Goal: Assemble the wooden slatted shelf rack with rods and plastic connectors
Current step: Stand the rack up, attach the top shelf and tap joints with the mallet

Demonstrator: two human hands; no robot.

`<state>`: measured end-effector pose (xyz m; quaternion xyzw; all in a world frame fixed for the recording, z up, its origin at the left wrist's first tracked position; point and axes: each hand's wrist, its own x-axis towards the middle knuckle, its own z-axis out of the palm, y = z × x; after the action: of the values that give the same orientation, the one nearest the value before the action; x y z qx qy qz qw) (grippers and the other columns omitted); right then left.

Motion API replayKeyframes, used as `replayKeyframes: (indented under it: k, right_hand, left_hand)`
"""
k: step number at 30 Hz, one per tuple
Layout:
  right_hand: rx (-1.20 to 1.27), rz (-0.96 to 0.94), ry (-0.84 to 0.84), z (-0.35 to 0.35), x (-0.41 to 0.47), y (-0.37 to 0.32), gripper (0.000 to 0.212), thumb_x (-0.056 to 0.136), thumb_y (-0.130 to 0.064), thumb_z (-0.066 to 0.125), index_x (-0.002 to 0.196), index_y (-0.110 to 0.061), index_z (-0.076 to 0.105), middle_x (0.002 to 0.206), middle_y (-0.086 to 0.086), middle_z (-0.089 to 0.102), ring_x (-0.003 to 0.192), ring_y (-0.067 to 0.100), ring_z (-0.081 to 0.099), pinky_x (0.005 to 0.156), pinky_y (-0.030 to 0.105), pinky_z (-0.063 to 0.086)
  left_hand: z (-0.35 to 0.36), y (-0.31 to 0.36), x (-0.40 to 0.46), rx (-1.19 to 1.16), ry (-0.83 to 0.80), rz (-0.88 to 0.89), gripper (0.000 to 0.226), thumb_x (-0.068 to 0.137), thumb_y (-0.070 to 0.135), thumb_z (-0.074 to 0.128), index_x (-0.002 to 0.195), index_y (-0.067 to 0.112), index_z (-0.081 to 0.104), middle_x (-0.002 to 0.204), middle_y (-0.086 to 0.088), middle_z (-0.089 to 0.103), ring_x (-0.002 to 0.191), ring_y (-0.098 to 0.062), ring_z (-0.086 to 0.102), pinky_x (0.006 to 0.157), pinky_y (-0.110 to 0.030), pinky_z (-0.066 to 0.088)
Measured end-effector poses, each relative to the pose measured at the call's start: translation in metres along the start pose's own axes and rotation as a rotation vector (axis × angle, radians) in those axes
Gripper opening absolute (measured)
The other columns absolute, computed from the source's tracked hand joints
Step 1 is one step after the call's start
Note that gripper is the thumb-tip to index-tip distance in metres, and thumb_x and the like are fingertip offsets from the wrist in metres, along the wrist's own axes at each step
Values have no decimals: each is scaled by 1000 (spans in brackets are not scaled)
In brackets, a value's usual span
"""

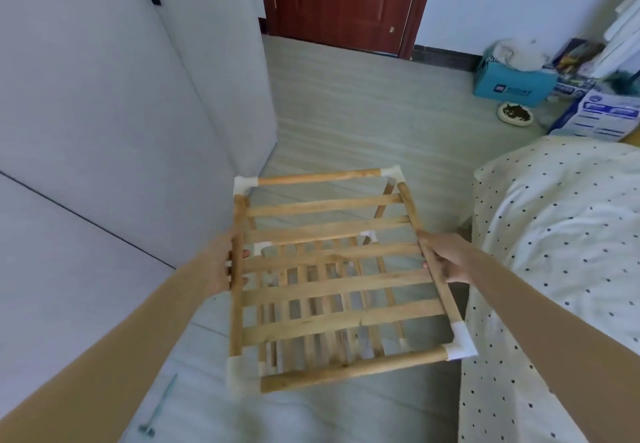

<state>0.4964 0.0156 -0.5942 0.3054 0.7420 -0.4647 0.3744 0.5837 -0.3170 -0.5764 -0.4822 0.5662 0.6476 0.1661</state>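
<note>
Head view: both hands wrapped on slatted shelf rack (332, 283), left hand (221, 262) gripping its left side rod (237, 304), right hand (446, 259) gripping right side rod (412, 210), rack held above floor (346, 124) between wardrobe (104, 113) left and bed (554, 235) right, white connectors (460, 342) at corners.

Both hands, left hand (221, 262); right hand (446, 259), grip shelf rack (332, 280); seemingly airborne.

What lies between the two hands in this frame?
In the head view, the rack's top slatted shelf spans the gap: the left hand grips its left side rod, the right hand its right side rod.
</note>
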Motion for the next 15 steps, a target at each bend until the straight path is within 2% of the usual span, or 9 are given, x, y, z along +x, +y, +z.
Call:
replayKeyframes:
  k: [4, 8, 15]
  right_hand:
    - [34, 28, -46, -23, -33, -57, 28, 92, -40, 55, 85, -12, 54, 86, 6, 46, 72, 20, 47, 76, 38, 44]
    - [26, 20, -50, -47, -54, -126, 27, 92, -38, 56, 92, -11, 55, 90, 7, 48, 75, 21, 49, 71, 37, 44]
    - [-5, -32, 26, -86, -64, -279, 24, 93, -34, 55, 93, -10, 54, 98, 9, 49, 82, 22, 50, 80, 40, 41]
  left_hand:
    - [4, 64, -29, 6, 21, -5, 19, 90, 35, 53, 87, 16, 54, 90, -8, 52, 75, -23, 48, 69, -38, 46]
    - [11, 134, -41, -14, -9, 4, 20, 91, 32, 49, 81, 15, 53, 84, -9, 51, 70, -24, 48, 64, -37, 47]
    - [35, 276, -31, -52, -50, 23, 30, 90, 43, 51, 82, 15, 55, 86, -9, 52, 67, -23, 48, 59, -35, 46]
